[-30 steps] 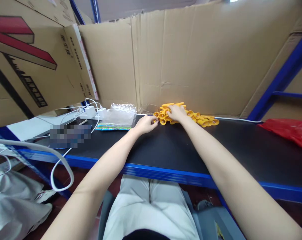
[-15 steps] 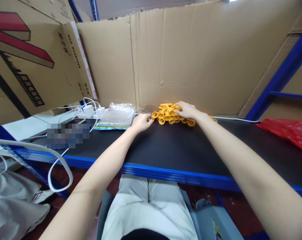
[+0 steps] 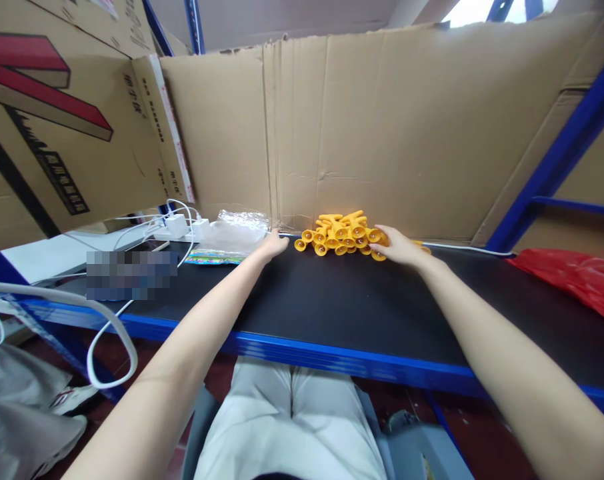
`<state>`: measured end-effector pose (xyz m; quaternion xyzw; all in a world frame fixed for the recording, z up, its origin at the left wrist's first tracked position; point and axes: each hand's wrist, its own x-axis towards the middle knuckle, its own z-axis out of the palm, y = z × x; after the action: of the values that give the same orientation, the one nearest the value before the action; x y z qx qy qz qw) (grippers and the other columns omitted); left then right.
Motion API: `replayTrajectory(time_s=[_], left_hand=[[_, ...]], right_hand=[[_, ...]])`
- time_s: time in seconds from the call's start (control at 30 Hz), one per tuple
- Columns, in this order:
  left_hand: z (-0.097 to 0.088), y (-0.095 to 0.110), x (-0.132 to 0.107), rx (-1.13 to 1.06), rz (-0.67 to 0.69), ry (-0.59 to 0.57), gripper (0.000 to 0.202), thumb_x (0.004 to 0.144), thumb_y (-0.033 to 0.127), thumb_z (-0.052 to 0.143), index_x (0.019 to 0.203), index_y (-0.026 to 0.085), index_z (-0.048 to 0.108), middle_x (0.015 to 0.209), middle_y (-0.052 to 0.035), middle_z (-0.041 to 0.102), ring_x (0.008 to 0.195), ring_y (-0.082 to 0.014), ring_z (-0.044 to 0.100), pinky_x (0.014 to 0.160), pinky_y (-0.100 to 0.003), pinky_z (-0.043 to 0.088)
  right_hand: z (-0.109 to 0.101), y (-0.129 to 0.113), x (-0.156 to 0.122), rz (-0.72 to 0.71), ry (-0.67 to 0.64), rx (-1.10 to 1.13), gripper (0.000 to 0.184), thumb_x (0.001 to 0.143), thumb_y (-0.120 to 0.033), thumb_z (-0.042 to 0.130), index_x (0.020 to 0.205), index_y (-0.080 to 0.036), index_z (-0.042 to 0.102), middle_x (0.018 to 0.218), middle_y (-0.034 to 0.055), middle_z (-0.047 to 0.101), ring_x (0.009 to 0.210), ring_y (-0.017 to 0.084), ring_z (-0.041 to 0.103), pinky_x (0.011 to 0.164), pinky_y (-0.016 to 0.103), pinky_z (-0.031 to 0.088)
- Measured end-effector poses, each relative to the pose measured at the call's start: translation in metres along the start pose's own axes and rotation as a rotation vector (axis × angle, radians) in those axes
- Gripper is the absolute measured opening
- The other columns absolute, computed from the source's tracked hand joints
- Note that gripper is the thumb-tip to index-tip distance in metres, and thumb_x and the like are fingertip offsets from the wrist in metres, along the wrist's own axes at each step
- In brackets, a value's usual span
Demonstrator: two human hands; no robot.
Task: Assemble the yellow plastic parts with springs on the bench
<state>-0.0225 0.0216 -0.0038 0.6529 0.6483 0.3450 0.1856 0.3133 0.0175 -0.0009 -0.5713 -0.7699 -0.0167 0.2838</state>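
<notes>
A heap of small yellow-orange plastic parts [image 3: 339, 235], each with a flared round end, lies at the back of the black shelf [image 3: 332, 300] against a cardboard wall. My right hand [image 3: 399, 247] rests flat against the heap's right side, fingers stretched toward the parts and touching them. My left hand [image 3: 272, 245] lies on the shelf just left of the heap, fingers loosely curled and close to the leftmost part; nothing shows in its grasp.
A clear plastic bag [image 3: 237, 230] on a colourful packet lies left of my left hand. White chargers and cables [image 3: 179, 227] sit further left. A red plastic bag [image 3: 577, 277] lies at the right. Cardboard sheets [image 3: 382, 127] wall the back. The shelf's blue front edge [image 3: 332, 353] runs across.
My right hand slid from the top of the heap to its right side, bunching the parts leftward into a tighter pile. My left hand shifted slightly left and opened a little.
</notes>
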Motion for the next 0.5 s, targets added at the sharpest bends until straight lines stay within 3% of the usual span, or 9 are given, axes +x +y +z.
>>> replayTrajectory(time_s=[0.27, 0.4, 0.5], left_hand=[[0.024, 0.025, 0.032, -0.12, 0.078, -0.108, 0.039, 0.086, 0.026, 0.041, 0.121, 0.013, 0.053, 0.14, -0.016, 0.047, 0.129, -0.0233, 0.044, 0.098, -0.032, 0.041], [0.045, 0.039, 0.035, -0.155, 0.084, -0.18, 0.029, 0.086, 0.023, 0.039, 0.105, 0.015, 0.061, 0.117, -0.0124, 0.064, 0.106, -0.0207, 0.061, 0.085, -0.03, 0.049], [0.06, 0.047, 0.034, -0.221, 0.114, -0.202, 0.029, 0.088, 0.021, 0.037, 0.102, 0.014, 0.061, 0.108, -0.0103, 0.067, 0.095, -0.0178, 0.063, 0.082, -0.029, 0.049]], right_hand=[[0.008, 0.012, -0.007, -0.005, 0.031, -0.007, 0.062, 0.079, -0.033, 0.057, 0.136, -0.014, 0.042, 0.14, 0.0172, 0.044, 0.131, 0.029, 0.04, 0.109, 0.045, 0.031], [0.009, 0.014, -0.01, 0.001, 0.017, -0.013, 0.065, 0.079, -0.035, 0.056, 0.138, -0.011, 0.039, 0.141, 0.0189, 0.042, 0.131, 0.029, 0.039, 0.11, 0.044, 0.03], [0.01, 0.016, -0.01, 0.005, 0.04, -0.009, 0.065, 0.081, -0.039, 0.053, 0.139, -0.013, 0.038, 0.142, 0.0183, 0.041, 0.131, 0.03, 0.04, 0.108, 0.047, 0.031]])
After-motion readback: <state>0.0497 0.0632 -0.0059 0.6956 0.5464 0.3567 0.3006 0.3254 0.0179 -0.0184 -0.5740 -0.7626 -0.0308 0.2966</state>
